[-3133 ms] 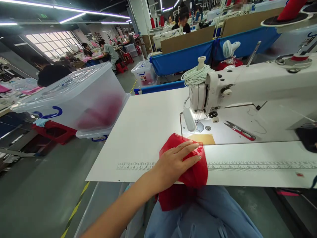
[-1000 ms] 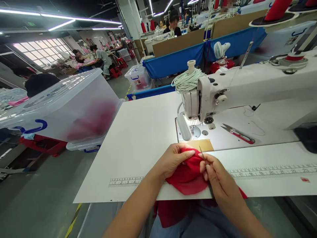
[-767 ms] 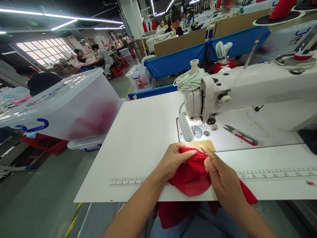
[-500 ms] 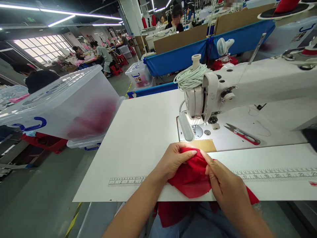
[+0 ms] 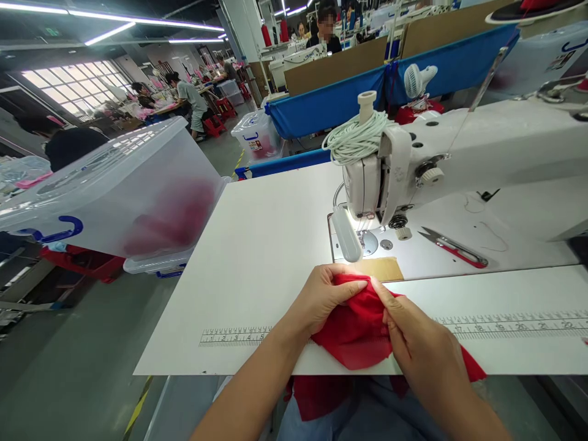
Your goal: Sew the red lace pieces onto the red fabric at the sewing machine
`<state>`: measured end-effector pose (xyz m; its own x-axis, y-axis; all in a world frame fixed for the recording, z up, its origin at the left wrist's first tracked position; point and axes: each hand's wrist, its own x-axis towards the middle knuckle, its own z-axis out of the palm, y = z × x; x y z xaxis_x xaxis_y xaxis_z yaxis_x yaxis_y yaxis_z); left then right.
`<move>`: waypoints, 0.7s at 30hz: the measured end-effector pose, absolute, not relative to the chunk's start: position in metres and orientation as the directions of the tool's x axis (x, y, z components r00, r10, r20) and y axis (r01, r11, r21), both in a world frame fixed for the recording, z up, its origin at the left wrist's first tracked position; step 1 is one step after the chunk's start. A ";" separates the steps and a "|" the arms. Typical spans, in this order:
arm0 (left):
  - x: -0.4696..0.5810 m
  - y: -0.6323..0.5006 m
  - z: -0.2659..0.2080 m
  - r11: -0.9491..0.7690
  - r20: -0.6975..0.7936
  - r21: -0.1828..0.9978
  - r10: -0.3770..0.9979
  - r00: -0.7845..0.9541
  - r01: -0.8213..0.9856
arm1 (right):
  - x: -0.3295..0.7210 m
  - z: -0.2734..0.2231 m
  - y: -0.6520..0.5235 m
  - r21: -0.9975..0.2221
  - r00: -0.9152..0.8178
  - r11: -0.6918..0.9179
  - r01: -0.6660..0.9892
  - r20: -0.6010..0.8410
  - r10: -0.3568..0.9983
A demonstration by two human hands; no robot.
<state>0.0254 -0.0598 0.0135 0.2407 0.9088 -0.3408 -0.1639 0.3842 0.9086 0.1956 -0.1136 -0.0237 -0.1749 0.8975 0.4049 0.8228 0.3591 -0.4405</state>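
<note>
A piece of red fabric [image 5: 356, 334] is bunched between my two hands, over the front of the white sewing table. My left hand [image 5: 324, 300] pinches its upper left edge, thumb on top. From the other side my right hand [image 5: 413, 331] grips the upper right edge, its thumb and forefinger almost meeting my left thumb. Part of the cloth trails out beneath my right hand to the table's front edge. Just beyond my hands stands the white sewing machine [image 5: 386, 165], its needle area partly hidden by a white plate. The fingers under the fabric are hidden.
Thread snips [image 5: 454, 248] with red handles lie right of the needle plate [image 5: 370, 244]. A printed ruler [image 5: 514, 324] runs along the table front. Clear plastic bins [image 5: 138, 184] stand at the left. Behind are a blue cloth trough [image 5: 321, 110], a small fan [image 5: 418, 79] and several people.
Both hands keep their hold on the red fabric, nearly still. The view has shifted slightly, so the machine and snips appear a little further right.
</note>
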 end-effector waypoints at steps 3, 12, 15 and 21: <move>0.026 -0.060 0.014 0.392 -0.349 0.907 0.904 0.248 -0.152 | 0.196 -0.023 -0.112 -0.424 -0.198 0.382 0.821 0.415 0.888; 0.025 -0.060 0.016 0.398 -0.341 0.900 0.897 0.282 -0.176 | 0.198 -0.028 -0.110 -0.429 -0.217 0.446 0.785 0.484 0.848; 0.025 -0.060 0.015 0.399 -0.352 0.904 0.899 0.260 -0.154 | 0.195 -0.033 -0.112 -0.385 -0.173 0.410 0.827 0.519 0.837; 0.026 -0.061 0.018 0.365 -0.334 0.924 0.914 0.229 -0.112 | 0.194 -0.031 -0.112 -0.368 -0.181 0.400 0.839 0.504 0.844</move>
<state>0.0262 -0.0608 0.0178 0.2294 0.9143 -0.3337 -0.1118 0.3653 0.9241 0.1938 -0.1123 -0.0308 -0.1812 0.8443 0.5043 0.8392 0.4001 -0.3683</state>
